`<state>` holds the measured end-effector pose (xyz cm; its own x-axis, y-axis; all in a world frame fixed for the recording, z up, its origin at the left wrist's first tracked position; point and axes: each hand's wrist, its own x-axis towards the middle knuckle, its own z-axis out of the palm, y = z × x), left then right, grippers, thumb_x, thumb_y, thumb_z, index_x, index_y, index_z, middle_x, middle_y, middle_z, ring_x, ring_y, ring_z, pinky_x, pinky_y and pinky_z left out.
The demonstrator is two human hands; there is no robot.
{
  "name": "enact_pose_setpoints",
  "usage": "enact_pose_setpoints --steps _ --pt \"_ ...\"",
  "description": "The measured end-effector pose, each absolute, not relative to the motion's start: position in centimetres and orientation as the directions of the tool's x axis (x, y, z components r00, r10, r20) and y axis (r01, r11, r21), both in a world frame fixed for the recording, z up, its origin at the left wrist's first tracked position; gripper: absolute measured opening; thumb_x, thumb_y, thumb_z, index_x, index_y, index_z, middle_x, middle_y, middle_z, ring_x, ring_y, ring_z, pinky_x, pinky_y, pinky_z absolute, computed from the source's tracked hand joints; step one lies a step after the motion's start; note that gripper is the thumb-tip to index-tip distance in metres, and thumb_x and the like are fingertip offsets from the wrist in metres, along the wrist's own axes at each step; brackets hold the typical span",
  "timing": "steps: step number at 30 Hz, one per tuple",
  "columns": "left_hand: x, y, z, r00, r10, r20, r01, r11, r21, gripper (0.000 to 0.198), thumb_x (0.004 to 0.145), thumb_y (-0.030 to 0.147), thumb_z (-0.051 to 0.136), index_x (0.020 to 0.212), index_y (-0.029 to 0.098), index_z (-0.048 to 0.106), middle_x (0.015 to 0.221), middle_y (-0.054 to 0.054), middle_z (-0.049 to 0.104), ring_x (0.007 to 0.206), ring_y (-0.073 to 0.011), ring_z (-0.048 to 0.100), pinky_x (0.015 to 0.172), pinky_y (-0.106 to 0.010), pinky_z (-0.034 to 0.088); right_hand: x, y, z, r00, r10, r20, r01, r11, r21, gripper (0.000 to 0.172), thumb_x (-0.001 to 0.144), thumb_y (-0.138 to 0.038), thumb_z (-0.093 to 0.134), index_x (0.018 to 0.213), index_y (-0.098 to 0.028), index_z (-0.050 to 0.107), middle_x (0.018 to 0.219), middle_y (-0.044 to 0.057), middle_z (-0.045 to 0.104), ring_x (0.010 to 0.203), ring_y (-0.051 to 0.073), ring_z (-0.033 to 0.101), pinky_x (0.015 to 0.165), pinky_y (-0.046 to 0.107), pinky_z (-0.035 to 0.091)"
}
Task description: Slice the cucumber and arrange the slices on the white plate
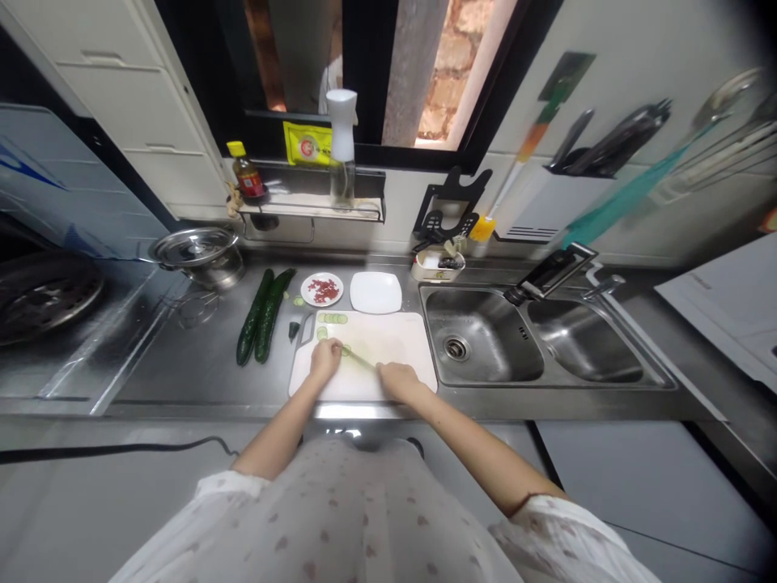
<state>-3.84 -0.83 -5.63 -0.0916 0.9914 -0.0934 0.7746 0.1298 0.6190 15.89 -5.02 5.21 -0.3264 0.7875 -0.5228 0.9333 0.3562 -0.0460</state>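
My right hand [397,380] is closed round the end of a thin, narrow knife [363,362], whose greenish blade slants toward my left hand over the white cutting board [406,336]. The handle is hidden in my fist. My left hand [326,359] is pinched closed by the blade's tip, with a pale green cucumber slice [346,351] at its fingertips. A row of cucumber slices [332,318] lies along the board's upper left, and more slices [322,333] sit just below it. Left of the board is a dark green cucumber end [294,330].
Two whole cucumbers [261,316] lie to the left. Behind the board stand a plate of small red pieces [321,289] and a white square plate [375,292]. A lidded steel pot [203,255] is at the back left; a double sink [486,336] adjoins the board's right.
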Motion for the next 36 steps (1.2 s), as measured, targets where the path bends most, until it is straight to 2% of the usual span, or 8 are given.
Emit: enact_pose_setpoints --steps 7,12,17,22,29,36 --pt "-3.5 -1.4 -5.6 -0.084 0.993 -0.079 0.788 0.115 0.605 0.023 0.08 0.017 0.054 0.1 0.017 0.066 0.097 -0.009 0.065 0.09 -0.0197 0.06 0.085 -0.03 0.045 16.9 -6.0 4.4 -0.325 0.792 -0.517 0.938 0.338 -0.072 0.03 0.088 -0.01 0.04 0.111 -0.014 0.059 0.098 0.017 0.068 0.094 0.025 0.066 0.073 0.034 0.049" --pt "-3.4 -1.7 -5.6 -0.074 0.996 -0.045 0.786 0.085 0.613 0.031 0.081 0.015 0.052 0.109 0.017 0.065 0.102 -0.009 0.063 0.098 -0.0206 0.059 0.091 -0.031 0.043 17.6 -6.8 4.2 -0.325 0.791 -0.518 0.939 0.336 -0.075 0.03 0.087 -0.011 0.04 0.111 -0.014 0.058 0.097 0.016 0.068 0.094 0.026 0.066 0.073 0.034 0.048" --pt "-3.3 -2.2 -5.5 -0.057 0.998 -0.016 0.792 0.055 0.608 0.031 0.083 0.017 0.05 0.109 0.017 0.065 0.102 -0.009 0.062 0.102 -0.0217 0.058 0.093 -0.032 0.042 18.0 -7.4 4.1 -0.303 0.804 -0.511 0.949 0.304 -0.083 0.03 0.089 -0.013 0.037 0.111 -0.014 0.057 0.098 0.016 0.068 0.091 0.026 0.066 0.071 0.033 0.046" --pt "-3.3 -2.3 -5.3 -0.058 0.998 -0.022 0.788 0.06 0.612 0.029 0.082 0.016 0.051 0.107 0.018 0.066 0.101 -0.009 0.062 0.1 -0.0213 0.058 0.092 -0.032 0.042 18.3 -8.1 3.9 -0.247 0.821 -0.515 0.969 0.217 -0.119 0.027 0.094 -0.025 0.036 0.11 -0.016 0.056 0.098 0.014 0.068 0.091 0.023 0.065 0.071 0.029 0.042" --pt "-3.2 -2.0 -5.2 -0.113 0.993 -0.034 0.762 0.108 0.639 0.019 0.08 0.017 0.056 0.096 0.019 0.065 0.096 -0.006 0.062 0.089 -0.018 0.059 0.083 -0.028 0.044 18.5 -8.4 2.8 -0.079 0.911 -0.406 0.978 -0.007 -0.207 0.028 0.099 -0.031 0.027 0.115 -0.02 0.047 0.097 0.008 0.068 0.088 0.018 0.063 0.066 0.024 0.035" --pt "-3.2 -2.3 -4.8 -0.135 0.991 -0.015 0.698 0.106 0.708 0.005 0.079 0.018 0.058 0.08 0.018 0.062 0.082 -0.002 0.065 0.075 -0.0142 0.058 0.07 -0.023 0.042 18.7 -7.9 2.7 -0.051 0.917 -0.395 0.977 -0.036 -0.21 0.028 0.1 -0.031 0.027 0.113 -0.02 0.048 0.093 0.008 0.068 0.086 0.018 0.063 0.063 0.024 0.033"
